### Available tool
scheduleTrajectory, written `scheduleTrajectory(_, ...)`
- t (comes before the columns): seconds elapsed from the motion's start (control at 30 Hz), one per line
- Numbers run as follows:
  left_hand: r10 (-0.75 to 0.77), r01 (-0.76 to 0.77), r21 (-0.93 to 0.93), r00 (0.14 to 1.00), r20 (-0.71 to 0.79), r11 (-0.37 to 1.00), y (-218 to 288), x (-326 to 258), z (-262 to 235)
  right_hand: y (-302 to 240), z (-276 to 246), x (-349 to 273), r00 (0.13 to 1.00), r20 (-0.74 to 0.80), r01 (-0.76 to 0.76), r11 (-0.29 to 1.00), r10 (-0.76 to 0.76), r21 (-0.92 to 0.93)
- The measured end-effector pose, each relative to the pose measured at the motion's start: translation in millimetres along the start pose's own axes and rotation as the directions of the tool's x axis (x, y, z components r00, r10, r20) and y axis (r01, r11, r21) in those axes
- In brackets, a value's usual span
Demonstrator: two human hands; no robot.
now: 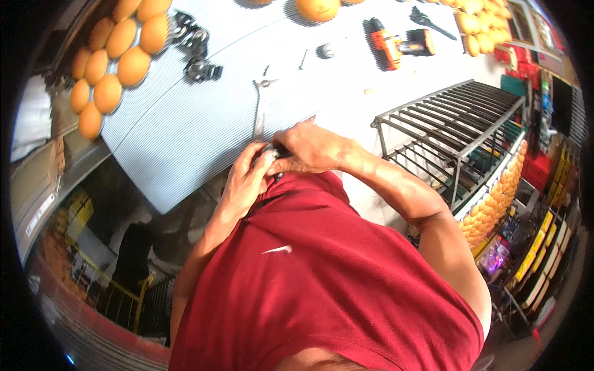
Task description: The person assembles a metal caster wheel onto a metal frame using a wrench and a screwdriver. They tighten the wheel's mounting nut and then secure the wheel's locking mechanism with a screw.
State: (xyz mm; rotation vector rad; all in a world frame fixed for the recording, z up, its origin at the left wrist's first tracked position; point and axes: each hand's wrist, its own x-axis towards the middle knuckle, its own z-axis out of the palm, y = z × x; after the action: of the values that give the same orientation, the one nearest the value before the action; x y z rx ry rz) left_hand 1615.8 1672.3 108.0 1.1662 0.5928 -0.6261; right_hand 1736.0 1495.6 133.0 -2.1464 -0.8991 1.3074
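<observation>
Close in front of my body, both hands meet at the near edge of the table. My left hand [245,176] is closed around a small part with dark and shiny metal areas [270,153]. From the other side, my right hand [312,148] grips the same part, its fingers bent over it. Most of the part is covered by my fingers, so its kind cannot be made out. Just beyond my hands, a long silver wrench-like tool [261,111] lies on the white ribbed tabletop [179,130].
Several black casters [198,52] lie at the far left. Farther back are a screw [303,59], a round metal piece [327,51], an orange cordless drill [396,46] and a black hand tool [432,23]. A dark metal rack [458,120] stands at right. Orange oval shapes [120,38] cover the table's corners.
</observation>
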Motion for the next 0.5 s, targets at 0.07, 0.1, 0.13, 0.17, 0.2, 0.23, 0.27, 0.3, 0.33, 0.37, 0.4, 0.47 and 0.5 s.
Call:
scheduleTrajectory(0.07, -0.003, 0.002, 0.035, 1.000, 0.025, 0.999, 0, 4, 10, 13, 0, -3, 1.000, 0.031, -0.001, 0.998, -0.001, 0.057)
scheduleTrajectory(0.1, -0.009, 0.007, 0.055, 0.999, 0.031, 0.998, 0, 6, 12, 19, 1, -5, 0.999, 0.021, 0.029, 0.994, -0.032, 0.102)
scheduleTrajectory(0.13, -0.006, -0.012, 0.138, 0.991, 0.133, 0.990, 2, 8, 6, 22, -1, -8, 0.999, 0.037, 0.013, 0.984, -0.020, 0.177)
scheduleTrajectory(0.17, 0.084, -0.111, 0.180, 0.984, 0.154, 0.977, 1, 13, 12, 23, -4, -12, 0.999, 0.053, -0.003, 0.968, -0.010, 0.250)
scheduleTrajectory(0.2, 0.160, -0.195, 0.226, 0.973, 0.166, 0.954, -6, 14, 15, 23, -1, -15, 0.997, 0.078, -0.013, 0.942, -0.014, 0.334)
scheduleTrajectory(0.23, 0.234, -0.277, 0.270, 0.955, 0.181, 0.922, -11, 13, 18, 28, 3, -18, 0.999, 0.044, 0.011, 0.942, -0.027, 0.336)
scheduleTrajectory(0.27, 0.242, -0.289, 0.285, 0.952, 0.189, 0.914, -13, 12, 22, 35, 8, -21, 0.999, 0.012, 0.035, 0.941, -0.041, 0.337)
scheduleTrajectory(0.3, 0.261, -0.313, 0.298, 0.944, 0.201, 0.902, -9, 14, 24, 40, 6, -22, 0.998, -0.028, 0.060, 0.943, -0.054, 0.327)
scheduleTrajectory(0.33, 0.281, -0.337, 0.311, 0.936, 0.212, 0.889, -6, 16, 26, 40, 2, -24, 0.998, 0.031, 0.034, 0.925, -0.049, 0.379)
scheduleTrajectory(0.37, 0.300, -0.360, 0.322, 0.928, 0.222, 0.876, -4, 17, 29, 40, -3, -26, 0.995, 0.091, 0.004, 0.904, -0.047, 0.427)
scheduleTrajectory(0.4, 0.161, -0.210, 0.238, 0.965, 0.206, 0.948, -7, 13, 30, 39, -2, -28, 0.986, 0.159, -0.032, 0.876, -0.051, 0.481)
scheduleTrajectory(0.47, 0.196, -0.267, 0.296, 0.948, 0.249, 0.917, -6, 19, 38, 63, 15, -29, 0.967, 0.251, -0.141, 0.726, -0.045, 0.673)
scheduleTrajectory(0.5, 0.191, -0.267, 0.331, 0.950, 0.247, 0.905, -6, 16, 42, 71, 27, -29, 0.946, 0.316, -0.206, 0.622, -0.071, 0.755)
